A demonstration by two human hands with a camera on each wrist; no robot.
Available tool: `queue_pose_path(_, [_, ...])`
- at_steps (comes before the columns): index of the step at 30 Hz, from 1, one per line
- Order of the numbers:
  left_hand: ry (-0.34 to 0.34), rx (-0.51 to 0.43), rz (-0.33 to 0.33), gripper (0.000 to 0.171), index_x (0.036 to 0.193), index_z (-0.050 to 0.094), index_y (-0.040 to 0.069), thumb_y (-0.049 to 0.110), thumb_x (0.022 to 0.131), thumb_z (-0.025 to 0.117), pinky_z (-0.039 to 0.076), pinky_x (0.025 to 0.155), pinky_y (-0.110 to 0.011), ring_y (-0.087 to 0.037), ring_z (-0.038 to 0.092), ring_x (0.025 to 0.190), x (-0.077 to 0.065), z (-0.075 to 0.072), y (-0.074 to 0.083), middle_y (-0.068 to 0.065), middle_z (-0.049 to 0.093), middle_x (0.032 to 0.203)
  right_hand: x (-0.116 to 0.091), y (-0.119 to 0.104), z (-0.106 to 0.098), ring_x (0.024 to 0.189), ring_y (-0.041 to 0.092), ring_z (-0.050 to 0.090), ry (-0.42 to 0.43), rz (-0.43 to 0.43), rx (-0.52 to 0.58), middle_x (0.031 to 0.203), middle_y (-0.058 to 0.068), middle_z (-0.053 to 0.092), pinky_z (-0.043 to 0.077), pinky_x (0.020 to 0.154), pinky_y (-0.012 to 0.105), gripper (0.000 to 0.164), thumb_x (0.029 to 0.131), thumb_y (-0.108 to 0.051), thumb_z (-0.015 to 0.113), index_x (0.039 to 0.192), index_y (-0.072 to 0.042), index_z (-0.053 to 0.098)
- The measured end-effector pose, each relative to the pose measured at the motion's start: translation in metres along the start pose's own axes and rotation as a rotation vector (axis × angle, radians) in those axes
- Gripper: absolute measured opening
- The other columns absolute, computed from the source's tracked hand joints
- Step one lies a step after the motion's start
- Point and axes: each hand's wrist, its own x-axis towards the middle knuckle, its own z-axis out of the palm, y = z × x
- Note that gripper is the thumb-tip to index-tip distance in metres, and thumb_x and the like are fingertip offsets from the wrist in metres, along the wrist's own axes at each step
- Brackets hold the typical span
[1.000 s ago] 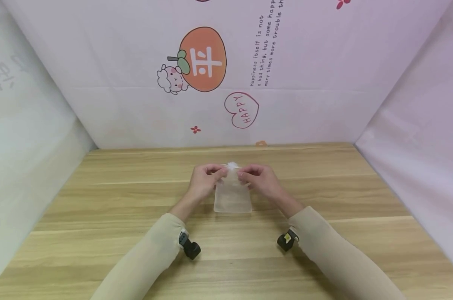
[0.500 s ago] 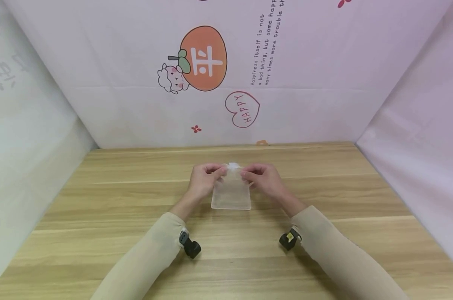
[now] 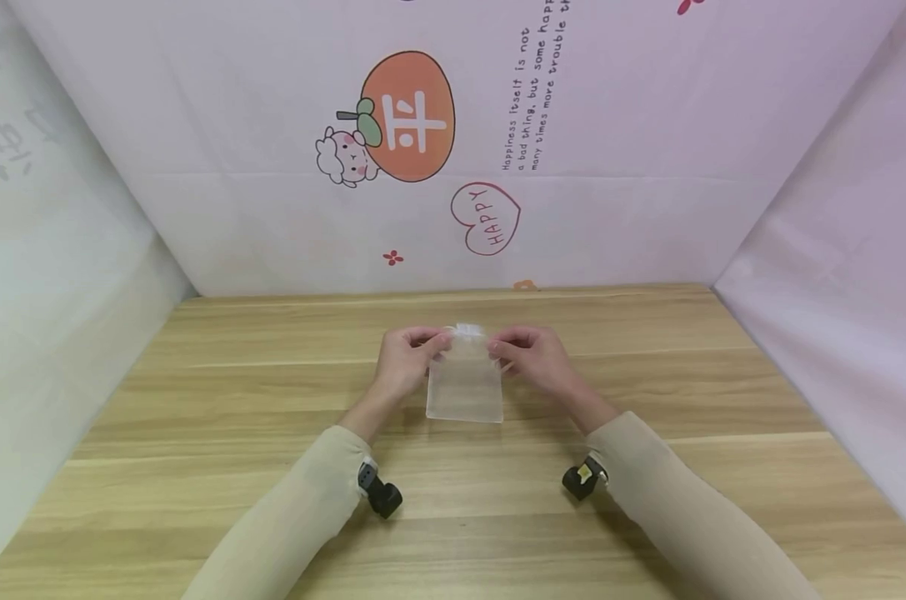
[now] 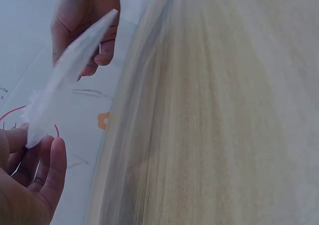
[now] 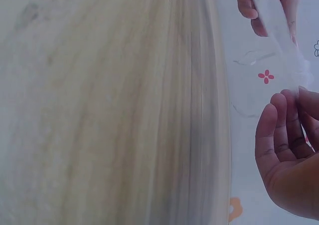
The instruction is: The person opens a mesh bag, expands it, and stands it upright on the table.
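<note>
A small sheer white drawstring pouch [image 3: 464, 390] hangs between both hands over the wooden table, its ruffled top pointing to the back wall. My left hand [image 3: 406, 360] pinches the pouch's left side just below the ruffle, between thumb and fingers. On the other side, my right hand [image 3: 537, 363] pinches near the neck in the same way. Seen from the left wrist, the pouch [image 4: 65, 75] is nearly edge-on, and thin cord loops stick out by it. In the right wrist view, the right hand's fingers [image 5: 267, 130] curve beside the thin fabric.
A wood-grain table [image 3: 453, 533] spans the space below the hands. Behind it rises a white printed cloth wall [image 3: 272, 225], with further white cloth at the left [image 3: 62, 250] and right. A small black camera is strapped at each sleeve cuff.
My right hand has moved slightly right, away from the left hand. The pouch's gathered neck has spread wider and flatter between them. The left hand has barely shifted.
</note>
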Motion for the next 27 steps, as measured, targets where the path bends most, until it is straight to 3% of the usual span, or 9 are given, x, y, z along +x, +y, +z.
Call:
queue_pose_path(8, [0.004, -0.051, -0.034, 0.017, 0.103, 0.077, 0.002, 0.015, 0.093, 0.074, 0.054, 0.055, -0.024, -0.014, 0.063, 0.072, -0.0017, -0.0024, 0.0013, -0.010, 0.073, 0.090, 0.0012, -0.0010, 0.0005, 0.077, 0.019, 0.066, 0.007, 0.003, 0.007, 0.088, 0.009, 0.071, 0.059, 0.075, 0.044, 0.018, 0.097, -0.008, 0.067, 0.106, 0.007, 0.070])
queue_pose_path(27, [0.000, -0.165, -0.087, 0.021, 0.108, 0.075, 0.000, 0.016, 0.095, 0.072, 0.060, 0.069, -0.040, -0.015, 0.065, 0.077, -0.0007, -0.0067, 0.0023, -0.009, 0.072, 0.095, -0.0015, -0.0030, 0.0023, 0.079, 0.018, 0.066, 0.035, 0.009, 0.049, 0.093, 0.011, 0.072, 0.059, 0.075, 0.042, 0.022, 0.098, -0.011, 0.067, 0.109, 0.008, 0.069])
